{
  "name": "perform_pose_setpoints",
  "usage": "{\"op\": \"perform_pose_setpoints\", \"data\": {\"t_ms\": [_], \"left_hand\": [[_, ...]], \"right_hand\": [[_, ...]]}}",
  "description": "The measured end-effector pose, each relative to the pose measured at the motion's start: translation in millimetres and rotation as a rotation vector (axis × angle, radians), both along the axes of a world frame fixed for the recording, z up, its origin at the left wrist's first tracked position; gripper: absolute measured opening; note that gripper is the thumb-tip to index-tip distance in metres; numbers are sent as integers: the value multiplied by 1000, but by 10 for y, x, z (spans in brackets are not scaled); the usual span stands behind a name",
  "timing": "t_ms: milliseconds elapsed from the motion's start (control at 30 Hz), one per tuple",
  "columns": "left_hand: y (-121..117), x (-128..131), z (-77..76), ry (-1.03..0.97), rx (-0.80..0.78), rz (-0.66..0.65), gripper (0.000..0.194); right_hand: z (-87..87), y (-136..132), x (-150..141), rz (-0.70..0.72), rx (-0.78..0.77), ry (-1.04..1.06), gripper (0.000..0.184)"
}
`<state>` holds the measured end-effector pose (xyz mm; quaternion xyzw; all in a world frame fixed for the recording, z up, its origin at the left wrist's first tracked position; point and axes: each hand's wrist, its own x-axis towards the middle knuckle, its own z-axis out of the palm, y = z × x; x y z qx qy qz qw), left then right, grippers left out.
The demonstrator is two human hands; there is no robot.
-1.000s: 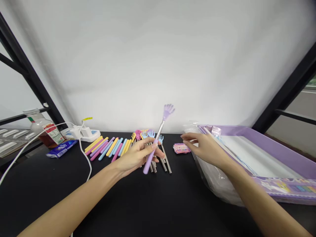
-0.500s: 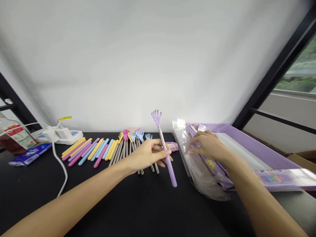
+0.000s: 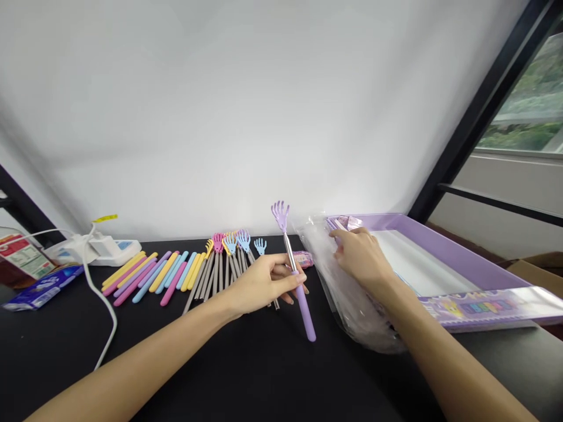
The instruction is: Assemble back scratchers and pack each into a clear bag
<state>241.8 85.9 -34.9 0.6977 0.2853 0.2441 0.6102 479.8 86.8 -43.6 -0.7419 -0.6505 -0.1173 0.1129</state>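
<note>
My left hand (image 3: 264, 281) is closed around a purple back scratcher (image 3: 294, 271), held nearly upright with its claw head up and its purple handle pointing down at the black table (image 3: 246, 375). My right hand (image 3: 358, 255) rests on a heap of clear plastic bags (image 3: 341, 287) at the near left corner of a purple tray (image 3: 444, 252), its fingers curled on the plastic. A row of several back scratchers (image 3: 193, 269) with yellow, pink, blue and purple handles lies on the table left of my left hand.
A small pink card pack (image 3: 303, 258) lies behind the held scratcher. A white power strip (image 3: 101, 247) with a cable (image 3: 105, 316) sits at the back left, beside a blue packet (image 3: 41, 286) and a bottle (image 3: 20, 255). A black frame post (image 3: 475, 111) rises at the right.
The camera turned right. My left hand swung the purple scratcher from leaning right to nearly upright with the handle down. My right hand moved from near the pink card pack onto the plastic bags.
</note>
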Motion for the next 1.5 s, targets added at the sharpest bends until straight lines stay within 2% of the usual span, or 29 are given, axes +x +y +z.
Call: {"op": "perform_pose_setpoints", "data": {"t_ms": [167,300,433,500,633,733,833,900,967,1033,1100,1200,1267,1367,1500], "left_hand": [[-1,-82,55,-12,8,15,26],[7,-140,32,11,28,15,34],[21,-164,-2,29,33,47,31],[22,-165,-2,20,34,46,27],[16,-165,24,20,37,37,26],[20,-171,25,29,45,43,27],[32,-170,6,25,51,53,29],[37,-164,4,16,44,66,31],[36,-167,22,-4,25,69,34],[31,-200,55,-37,-2,65,37],[25,-278,91,-86,-26,74,37],[19,-468,121,-218,-55,135,31],[17,-604,117,-315,-81,170,28],[16,-738,84,-386,-166,146,23],[30,-766,26,-428,-258,121,23]], "right_hand": [[-20,4,-47,-4,73,45,38],[-96,14,-87,21,51,40,47],[-55,3,3,8,94,38,19],[-5,-21,60,-21,129,33,12],[30,-63,111,-68,155,35,24],[33,-73,117,-68,173,51,27],[123,-112,118,-67,216,76,29],[245,-179,89,-76,310,136,30],[387,-271,8,-78,429,289,27],[501,-362,-130,-28,474,557,26],[544,-417,-310,104,416,872,31],[449,-399,-604,325,255,1182,38],[318,-333,-783,397,122,1252,40],[143,-218,-982,444,-30,1277,43],[73,-149,-1092,586,-199,1234,38]]}}
